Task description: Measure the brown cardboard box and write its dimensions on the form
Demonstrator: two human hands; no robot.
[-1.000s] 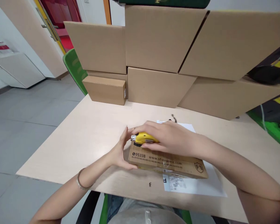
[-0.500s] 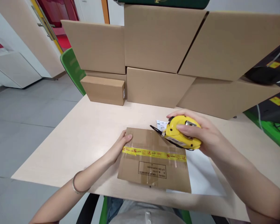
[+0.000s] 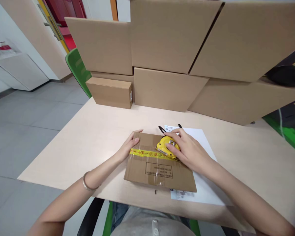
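In the head view, the parcel (image 3: pixel 159 175) sits in the lower middle of the frame, its broad face up, with a strip of yellow sealing tape (image 3: pixel 144 153) across it; the left hand (image 3: pixel 126 147) grips its left edge, thumb lying on the top face and fingers round the far corner, pinching the cardboard; the right hand (image 3: pixel 190 150), right of the frame's centre, is closed round a yellow tape measure (image 3: pixel 167 147), thumb on the near side of the case and fingers over the far side; the case is over the upper right part of the parcel, and whether it presses on the card I cannot tell.

The parcel looks thin-walled and fairly stiff, probably light unless well filled, its glossy taped parts likely slippery; the side edges and corners seem the surest hold, since the broad face might dent under a hard push; the tape measure looks hard, compact and rather dense for its size, best held round the sides of its case, clear of the dark strap (image 3: pixel 162 130) looping out above it.

A white sheet (image 3: pixel 211 177) lies partly under the parcel's right side on the pale table (image 3: pixel 88 141); a small carton (image 3: pixel 109 93) stands at upper left, before tall cardboard boxes (image 3: pixel 166 88).
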